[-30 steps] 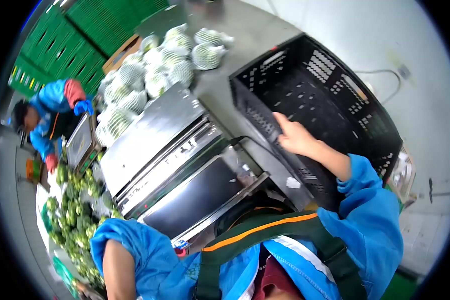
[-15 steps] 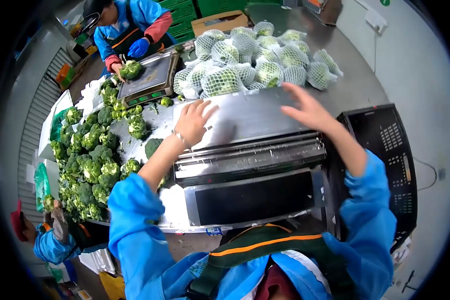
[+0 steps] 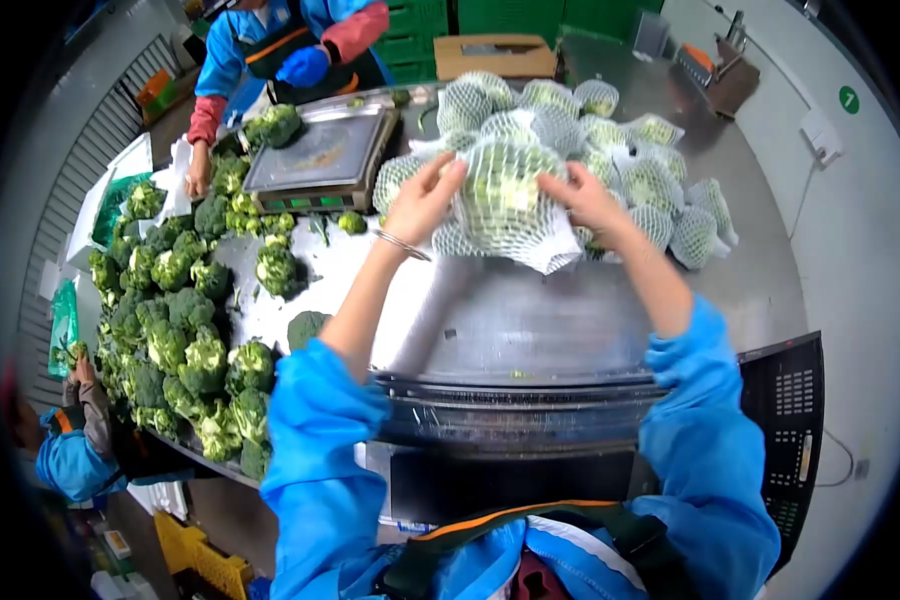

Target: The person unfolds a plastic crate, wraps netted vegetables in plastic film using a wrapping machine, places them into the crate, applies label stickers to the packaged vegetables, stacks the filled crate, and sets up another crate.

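Observation:
Between my two hands is a head of broccoli [image 3: 510,195] in a white foam net sleeve, held at the front of a pile of similar netted heads [image 3: 650,190]. My left hand [image 3: 425,207] grips its left side, thumb and fingers against the net. On the opposite side, my right hand [image 3: 585,203] presses its fingers to the upper right of the sleeve. The loose end of the net hangs toward me, over the metal worktop [image 3: 530,320]. Parts of the pile behind are hidden by the held head.
Bare broccoli heads [image 3: 185,340] are heaped at the left. A scale [image 3: 315,160] with broccoli on it stands at the back left, by a co-worker with a blue glove [image 3: 304,66]. A black crate [image 3: 790,430] is at right, a wrapping machine [image 3: 510,415] in front of me.
My hands have moved forward from above the metal surface and now hold a netted broccoli head. The view has shifted. The co-worker's bare hand has left the broccoli by the scale.

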Demonstrator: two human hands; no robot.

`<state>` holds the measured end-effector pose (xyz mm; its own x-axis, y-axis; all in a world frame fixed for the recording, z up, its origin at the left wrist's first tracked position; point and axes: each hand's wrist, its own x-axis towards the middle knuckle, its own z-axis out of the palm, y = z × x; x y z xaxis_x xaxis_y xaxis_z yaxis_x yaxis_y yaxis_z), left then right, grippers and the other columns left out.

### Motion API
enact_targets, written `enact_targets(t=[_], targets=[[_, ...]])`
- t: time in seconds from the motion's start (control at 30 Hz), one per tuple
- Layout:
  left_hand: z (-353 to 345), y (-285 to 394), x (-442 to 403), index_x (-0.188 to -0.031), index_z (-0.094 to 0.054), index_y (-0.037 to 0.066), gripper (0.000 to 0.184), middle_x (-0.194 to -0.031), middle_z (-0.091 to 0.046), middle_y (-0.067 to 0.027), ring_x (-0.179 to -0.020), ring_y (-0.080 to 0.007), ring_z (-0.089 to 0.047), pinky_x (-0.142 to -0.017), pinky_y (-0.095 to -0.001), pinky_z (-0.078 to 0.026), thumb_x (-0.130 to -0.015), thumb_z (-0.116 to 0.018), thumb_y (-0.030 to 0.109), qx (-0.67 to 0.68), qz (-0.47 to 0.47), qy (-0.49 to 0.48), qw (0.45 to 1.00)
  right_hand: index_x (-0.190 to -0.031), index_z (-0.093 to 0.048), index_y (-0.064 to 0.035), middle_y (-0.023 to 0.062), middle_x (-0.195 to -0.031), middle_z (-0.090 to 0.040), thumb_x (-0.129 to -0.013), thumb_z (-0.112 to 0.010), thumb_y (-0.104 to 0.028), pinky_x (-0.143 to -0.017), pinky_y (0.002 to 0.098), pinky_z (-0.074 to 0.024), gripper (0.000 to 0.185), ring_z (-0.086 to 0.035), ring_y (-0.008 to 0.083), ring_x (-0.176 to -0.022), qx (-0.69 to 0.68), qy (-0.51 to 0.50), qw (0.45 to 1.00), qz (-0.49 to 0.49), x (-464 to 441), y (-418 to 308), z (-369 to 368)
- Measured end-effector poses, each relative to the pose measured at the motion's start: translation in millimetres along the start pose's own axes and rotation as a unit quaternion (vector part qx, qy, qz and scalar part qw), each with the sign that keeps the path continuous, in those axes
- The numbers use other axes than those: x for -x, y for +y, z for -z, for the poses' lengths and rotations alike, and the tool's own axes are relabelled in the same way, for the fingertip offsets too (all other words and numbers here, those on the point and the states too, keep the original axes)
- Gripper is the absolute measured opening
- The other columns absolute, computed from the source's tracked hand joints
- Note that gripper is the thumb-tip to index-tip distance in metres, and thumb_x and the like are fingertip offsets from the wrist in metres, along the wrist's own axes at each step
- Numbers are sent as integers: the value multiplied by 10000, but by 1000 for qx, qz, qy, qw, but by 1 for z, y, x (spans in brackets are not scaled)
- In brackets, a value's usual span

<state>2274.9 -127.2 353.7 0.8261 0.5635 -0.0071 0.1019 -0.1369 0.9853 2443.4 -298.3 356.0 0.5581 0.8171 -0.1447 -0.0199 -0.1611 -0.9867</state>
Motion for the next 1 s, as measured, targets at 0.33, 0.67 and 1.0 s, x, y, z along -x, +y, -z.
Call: enact_targets(t=[0.33, 0.67, 1.0], targets=[[-60, -38, 139, -1359, -256, 38, 820, -1201, -482, -191, -1076, -224, -498, -903, -333, -398, -753, -680, 393, -87, -31, -86, 992, -1189, -400, 66, 127, -877, -597, -802, -597, -433, -543, 259, -465, 661, -553, 128, -650, 150, 28, 983, -105, 158, 54, -2], [-35, -68, 265, -598, -659, 68, 376, -648, -579, -86, -796, -258, -475, -756, -377, -310, -684, -663, 434, -644, -97, 135, 747, -711, -666, -82, 84, -713, -568, -721, -627, -434, -751, 392, -342, 354, -508, 267, -783, 608, 220, 763, -4, 285, 111, 6], [19, 23, 313, -639, -446, 83, 222, -505, -413, -22, -470, -138, -390, -462, -278, -323, -839, -488, 172, 314, 120, -130, 933, -618, -519, -53, -2, -663, -428, -688, -695, -122, -539, 222, -304, 201, -401, 92, -606, -35, 96, 992, 75, 349, 12, 46]])
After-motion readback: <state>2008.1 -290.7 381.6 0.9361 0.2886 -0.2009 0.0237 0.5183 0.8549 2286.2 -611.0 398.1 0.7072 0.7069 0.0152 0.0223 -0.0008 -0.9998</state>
